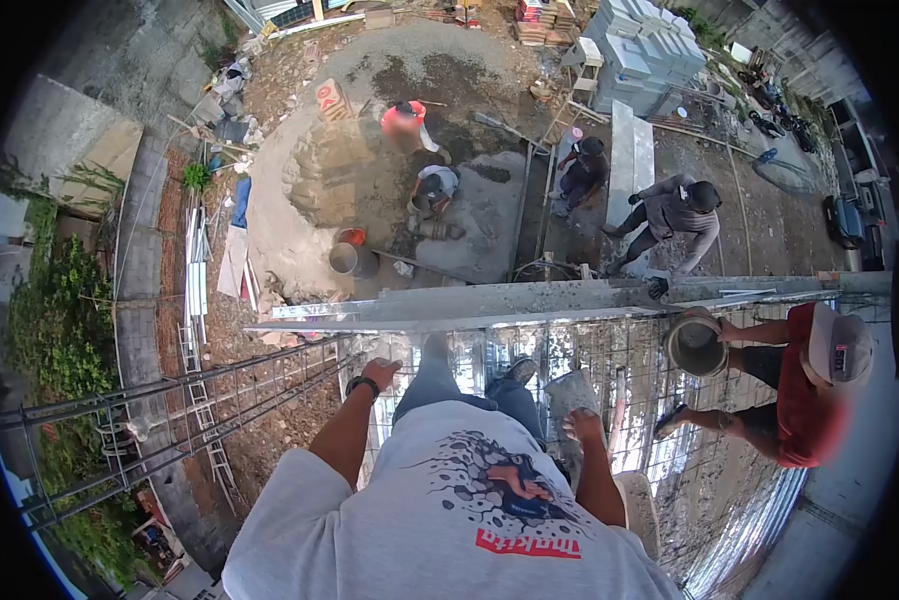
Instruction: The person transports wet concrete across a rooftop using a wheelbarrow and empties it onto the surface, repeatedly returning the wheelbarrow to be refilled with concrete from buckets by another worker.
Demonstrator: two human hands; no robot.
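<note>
My left hand (381, 373), with a dark watch at the wrist, hangs by my left thigh over the rebar grid. Nothing shows in it, and its fingers look loosely bent and apart. My right hand (582, 426) is beside my right leg with fingers apart. Close in front of it is a grey, cement-smeared bucket (570, 393); whether the fingertips touch it I cannot tell. Another greyish container (637, 508) is partly hidden behind my right arm. To the right, a co-worker in a red shirt (801, 400) holds a mortar-coated bucket (696, 344).
A long concrete-smeared ledge (449, 306) crosses in front of me. Below it, people work around wet concrete (489, 215); one gloved person (681, 220) reaches up at the ledge. Rebar cages (169, 405) jut out leftward. Stacked grey blocks (639, 50) stand far back.
</note>
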